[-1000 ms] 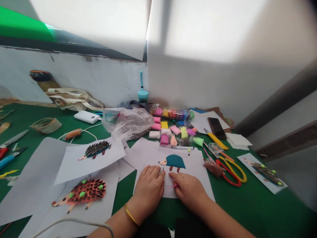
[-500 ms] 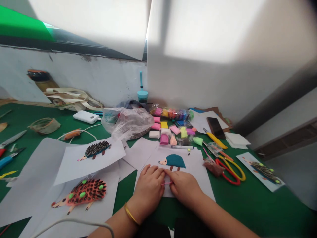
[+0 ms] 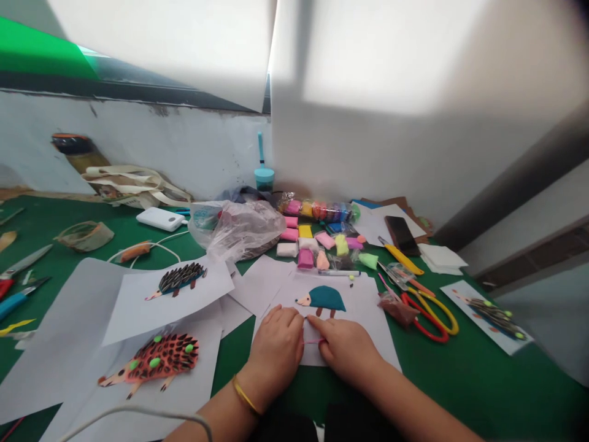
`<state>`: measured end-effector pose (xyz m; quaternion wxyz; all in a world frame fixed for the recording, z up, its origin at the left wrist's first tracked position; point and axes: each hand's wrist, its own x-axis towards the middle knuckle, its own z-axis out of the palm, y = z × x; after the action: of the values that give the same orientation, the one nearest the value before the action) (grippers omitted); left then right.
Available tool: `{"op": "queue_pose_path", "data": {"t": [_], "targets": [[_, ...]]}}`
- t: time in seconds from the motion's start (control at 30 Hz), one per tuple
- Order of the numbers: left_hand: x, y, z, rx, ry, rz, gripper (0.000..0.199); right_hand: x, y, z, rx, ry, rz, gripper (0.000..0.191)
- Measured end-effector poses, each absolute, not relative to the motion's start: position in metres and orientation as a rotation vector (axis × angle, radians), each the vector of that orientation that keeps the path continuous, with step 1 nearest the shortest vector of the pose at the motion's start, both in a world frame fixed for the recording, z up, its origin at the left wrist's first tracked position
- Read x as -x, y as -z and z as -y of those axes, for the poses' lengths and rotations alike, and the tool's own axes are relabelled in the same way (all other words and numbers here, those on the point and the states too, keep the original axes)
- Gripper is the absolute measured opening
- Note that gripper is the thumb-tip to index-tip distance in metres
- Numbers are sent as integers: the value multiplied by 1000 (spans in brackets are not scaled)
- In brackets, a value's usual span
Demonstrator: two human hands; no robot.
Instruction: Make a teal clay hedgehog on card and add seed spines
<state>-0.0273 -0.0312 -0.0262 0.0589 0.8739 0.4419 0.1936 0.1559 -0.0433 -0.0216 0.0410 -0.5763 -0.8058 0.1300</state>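
A white sheet carries a flat clay hedgehog with a teal back, pale face and brown legs. Below it, my left hand rests on the sheet, its fingers bent together. My right hand lies just right of it, fingers curled, index tip near the left hand. A thin pink strip runs between the two hands; its ends are hidden by the fingers. Each hand closes at an end of this strip, though the grip itself is covered.
Clay packets and a marker lie behind the sheet. Scissors, a utility knife and a phone are right. Seed-covered hedgehog pictures lie left. A clear plastic bag stands behind. A cable crosses the front left.
The view has shifted very slightly. The fingers of my left hand have drawn in a little, and a bit more of the pink strip shows between my hands.
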Motion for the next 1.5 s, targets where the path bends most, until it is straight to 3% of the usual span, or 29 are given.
{"op": "queue_pose_path", "data": {"t": [0.17,0.87,1.2,1.4,1.5], "targets": [[27,31,30,-2620,-593,-1337,47,-156,20,44,1800,-386,2488,60],[26,30,29,-2569,-529,-1336,50,-155,24,44,1810,-275,2525,57],[24,26,28,-2570,-505,-1336,26,-159,27,44,1783,-284,2508,57],[24,27,29,-2591,-549,-1337,34,-165,32,46,1727,-302,2479,61],[24,26,30,-2582,-545,-1344,28,-169,34,47,1701,-301,2417,58]]}}
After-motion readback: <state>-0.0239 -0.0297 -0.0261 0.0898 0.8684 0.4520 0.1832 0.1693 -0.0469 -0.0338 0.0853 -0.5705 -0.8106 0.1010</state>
